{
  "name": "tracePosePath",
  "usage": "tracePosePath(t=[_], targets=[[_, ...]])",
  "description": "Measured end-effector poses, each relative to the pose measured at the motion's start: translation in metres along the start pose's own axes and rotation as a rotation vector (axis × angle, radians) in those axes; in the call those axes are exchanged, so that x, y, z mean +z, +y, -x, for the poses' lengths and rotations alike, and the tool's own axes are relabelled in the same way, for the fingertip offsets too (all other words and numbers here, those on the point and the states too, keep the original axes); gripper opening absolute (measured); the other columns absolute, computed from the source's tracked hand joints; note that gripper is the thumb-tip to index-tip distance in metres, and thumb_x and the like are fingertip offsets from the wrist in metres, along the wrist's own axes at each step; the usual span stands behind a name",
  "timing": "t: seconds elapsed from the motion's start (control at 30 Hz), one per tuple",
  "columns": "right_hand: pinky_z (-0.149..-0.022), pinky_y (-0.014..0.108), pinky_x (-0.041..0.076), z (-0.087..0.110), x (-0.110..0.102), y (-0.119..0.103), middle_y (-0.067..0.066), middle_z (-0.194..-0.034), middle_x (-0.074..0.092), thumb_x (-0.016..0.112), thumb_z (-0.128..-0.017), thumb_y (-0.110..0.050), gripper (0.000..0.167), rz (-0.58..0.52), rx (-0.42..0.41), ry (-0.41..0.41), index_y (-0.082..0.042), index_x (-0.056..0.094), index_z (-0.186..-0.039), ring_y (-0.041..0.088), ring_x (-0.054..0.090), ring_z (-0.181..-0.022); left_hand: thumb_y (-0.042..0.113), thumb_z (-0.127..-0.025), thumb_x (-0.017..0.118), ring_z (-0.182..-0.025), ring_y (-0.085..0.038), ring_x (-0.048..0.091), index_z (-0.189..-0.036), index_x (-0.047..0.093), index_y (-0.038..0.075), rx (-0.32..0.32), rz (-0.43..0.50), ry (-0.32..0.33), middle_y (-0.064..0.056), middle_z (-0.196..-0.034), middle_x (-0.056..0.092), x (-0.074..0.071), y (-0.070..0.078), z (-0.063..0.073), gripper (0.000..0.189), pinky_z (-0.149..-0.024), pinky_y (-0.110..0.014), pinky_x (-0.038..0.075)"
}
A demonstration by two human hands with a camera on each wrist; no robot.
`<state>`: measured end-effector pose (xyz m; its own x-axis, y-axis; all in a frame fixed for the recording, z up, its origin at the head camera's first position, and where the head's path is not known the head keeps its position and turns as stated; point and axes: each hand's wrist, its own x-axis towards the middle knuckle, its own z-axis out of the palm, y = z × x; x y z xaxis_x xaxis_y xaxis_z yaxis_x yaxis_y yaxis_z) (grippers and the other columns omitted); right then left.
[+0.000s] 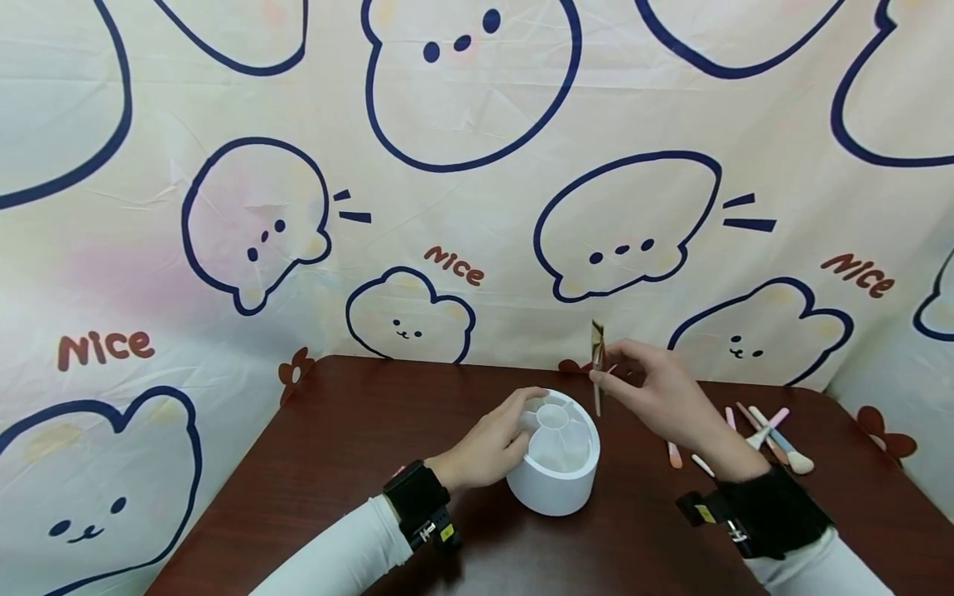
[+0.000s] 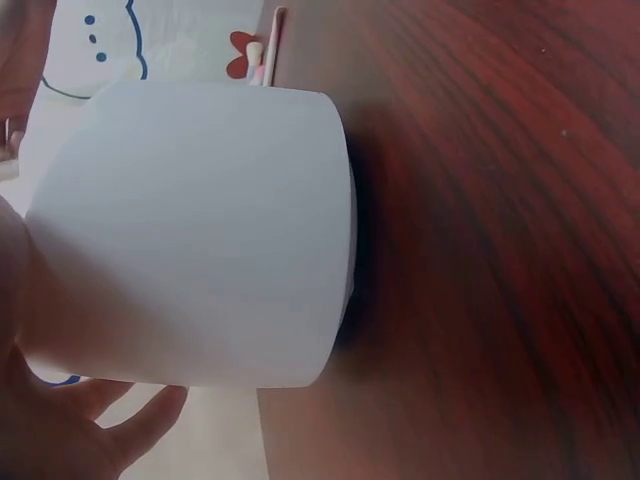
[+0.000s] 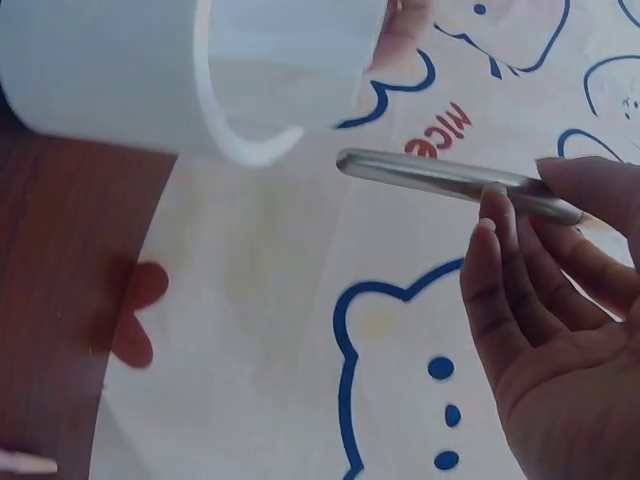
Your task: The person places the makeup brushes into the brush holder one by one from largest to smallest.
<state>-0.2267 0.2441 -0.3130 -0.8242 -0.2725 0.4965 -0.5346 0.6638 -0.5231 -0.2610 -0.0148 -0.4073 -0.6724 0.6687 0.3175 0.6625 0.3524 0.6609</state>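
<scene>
A round white brush holder with several clear compartments inside stands on the table. My left hand grips its rim from the left, fingers over the far side and thumb at the near side. In the left wrist view its white wall fills much of the picture. My right hand pinches a slim makeup brush upright, just right of the holder and above its rim. From the right wrist view, the brush's shiny metallic handle points toward the holder's open top, apart from it.
Several makeup brushes lie in a loose crossed pile on the dark wooden table, right of the holder. A brush with an orange tip lies near the right forearm. Behind the table hangs a printed cloth with cartoon bears.
</scene>
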Motion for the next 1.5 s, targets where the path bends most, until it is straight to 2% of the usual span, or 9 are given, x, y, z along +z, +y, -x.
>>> tracePosePath(t=[0.23, 0.37, 0.53, 0.67, 0.87, 1.07, 1.2, 1.37, 1.5], targets=[[-0.062, 0.027, 0.055, -0.006, 0.018, 0.001, 0.002, -0.091, 0.071, 0.072, -0.097, -0.017, 0.012, -0.058, 0.003, 0.040, -0.010, 0.069, -0.106, 0.016, 0.067, -0.072, 0.003, -0.098, 0.049, -0.120, -0.015, 0.049, -0.143, 0.037, 0.011, 0.011, -0.003, 0.073, -0.001, -0.148, 0.035, 0.005, 0.000, 0.003, 0.047, -0.100, -0.030, 0.046], [-0.064, 0.027, 0.056, -0.008, 0.023, 0.003, 0.004, -0.091, 0.073, 0.072, -0.097, -0.017, 0.011, -0.064, 0.007, 0.070, -0.010, 0.070, -0.105, 0.015, 0.068, -0.074, 0.001, -0.098, 0.050, -0.113, -0.014, 0.051, -0.132, 0.046, 0.013, 0.045, -0.020, 0.091, 0.000, -0.138, 0.042, 0.006, -0.001, 0.003, 0.037, -0.096, -0.026, 0.047], [-0.066, 0.028, 0.055, -0.008, 0.027, 0.005, 0.005, -0.090, 0.071, 0.069, -0.099, -0.019, 0.010, -0.094, 0.014, -0.005, -0.010, 0.070, -0.104, 0.018, 0.066, -0.074, 0.001, -0.100, 0.049, -0.113, -0.010, 0.055, -0.132, 0.053, 0.013, 0.069, -0.031, 0.101, 0.000, -0.131, 0.055, 0.004, -0.001, 0.000, 0.035, -0.097, -0.027, 0.049], [-0.067, 0.028, 0.054, -0.005, 0.030, 0.009, 0.005, -0.090, 0.070, 0.068, -0.100, -0.019, 0.011, -0.075, 0.028, -0.063, -0.010, 0.071, -0.104, 0.017, 0.063, -0.076, 0.002, -0.101, 0.047, -0.118, -0.009, 0.057, -0.139, 0.055, 0.012, 0.056, -0.009, 0.081, -0.001, -0.136, 0.060, 0.003, 0.001, -0.004, 0.040, -0.098, -0.027, 0.049], [-0.067, 0.029, 0.053, -0.002, 0.037, 0.015, 0.000, -0.091, 0.070, 0.071, -0.097, -0.017, 0.008, -0.009, 0.020, -0.111, -0.011, 0.073, -0.102, 0.016, 0.059, -0.077, 0.002, -0.102, 0.048, -0.119, -0.009, 0.058, -0.140, 0.057, 0.011, 0.040, -0.015, 0.069, -0.002, -0.137, 0.062, 0.001, 0.001, -0.005, 0.040, -0.098, -0.027, 0.050], [-0.080, 0.042, 0.053, -0.001, 0.039, 0.020, -0.002, -0.096, 0.068, 0.071, -0.097, -0.019, 0.008, 0.105, -0.008, -0.161, -0.014, 0.074, -0.101, 0.020, 0.061, -0.090, 0.003, -0.103, 0.048, -0.121, -0.010, 0.057, -0.139, 0.058, 0.012, 0.008, -0.009, 0.072, -0.002, -0.137, 0.062, 0.001, 0.001, -0.004, 0.038, -0.099, -0.028, 0.049], [-0.085, 0.049, 0.055, 0.000, 0.028, 0.024, 0.002, -0.103, 0.069, 0.070, -0.097, -0.020, 0.013, 0.164, -0.012, -0.197, -0.013, 0.075, -0.107, 0.025, 0.065, -0.099, 0.003, -0.103, 0.048, -0.122, -0.011, 0.055, -0.139, 0.058, 0.012, -0.003, -0.018, 0.080, -0.001, -0.137, 0.062, 0.003, 0.002, -0.005, 0.038, -0.100, -0.031, 0.049], [-0.086, 0.051, 0.054, 0.000, -0.006, 0.035, 0.006, -0.109, 0.070, 0.068, -0.099, -0.022, 0.018, 0.233, 0.004, -0.195, -0.009, 0.074, -0.112, 0.028, 0.066, -0.102, 0.003, -0.103, 0.048, -0.120, -0.011, 0.056, -0.140, 0.057, 0.010, 0.002, -0.029, 0.085, -0.002, -0.137, 0.063, 0.001, 0.002, -0.006, 0.039, -0.100, -0.030, 0.049], [-0.083, 0.052, 0.054, 0.002, -0.044, 0.068, 0.011, -0.109, 0.070, 0.065, -0.100, -0.019, 0.023, 0.354, 0.060, -0.231, -0.004, 0.071, -0.116, 0.030, 0.066, -0.099, 0.003, -0.103, 0.048, -0.116, -0.012, 0.056, -0.140, 0.057, 0.009, 0.005, -0.042, 0.086, -0.003, -0.135, 0.063, -0.001, 0.002, -0.007, 0.039, -0.098, -0.030, 0.049]])
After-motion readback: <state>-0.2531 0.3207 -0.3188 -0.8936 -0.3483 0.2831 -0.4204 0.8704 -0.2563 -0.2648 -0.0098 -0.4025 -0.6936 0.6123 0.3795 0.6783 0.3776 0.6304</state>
